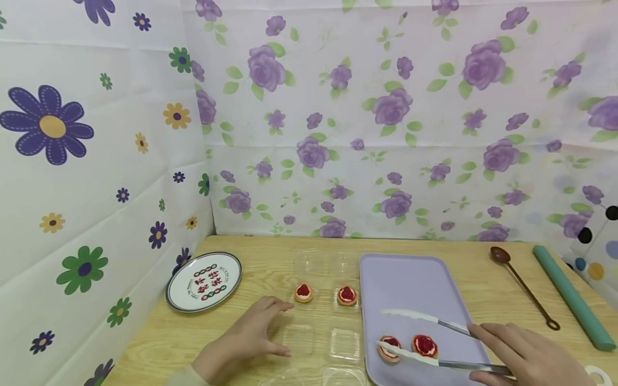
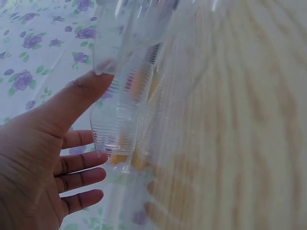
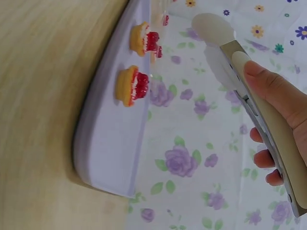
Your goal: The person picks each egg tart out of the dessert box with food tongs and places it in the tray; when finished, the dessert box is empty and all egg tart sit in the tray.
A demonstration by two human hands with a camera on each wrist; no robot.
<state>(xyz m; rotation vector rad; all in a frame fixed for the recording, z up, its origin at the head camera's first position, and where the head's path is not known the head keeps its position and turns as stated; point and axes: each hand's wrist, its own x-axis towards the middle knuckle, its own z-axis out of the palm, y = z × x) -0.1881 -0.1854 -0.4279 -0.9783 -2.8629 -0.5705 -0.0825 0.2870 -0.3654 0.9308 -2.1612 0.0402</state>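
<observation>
My right hand (image 1: 536,354) holds a pair of tongs (image 1: 473,366) with white tips, spread apart above the lavender tray (image 1: 410,279). On that tray lie two small tarts with red topping; the lower tong arm overlaps the left tart (image 1: 393,355) in the head view, and the right tart (image 1: 425,345) lies beside it. My left hand (image 1: 246,335) is at the left side of the clear plastic containers (image 1: 345,344), thumb and fingers apart. In the left wrist view, its thumb tip is right at a clear container wall (image 2: 115,129). Two more tarts, one left (image 1: 303,292) and one right (image 1: 347,295), sit in clear compartments.
A white plate (image 1: 203,281) with red lettering and a dark rim is at the left. To the right of the tray lie a brown ladle (image 1: 526,287) and a green rod (image 1: 572,295). Flower-printed sheets (image 1: 314,107) stand behind and at the left of the wooden table.
</observation>
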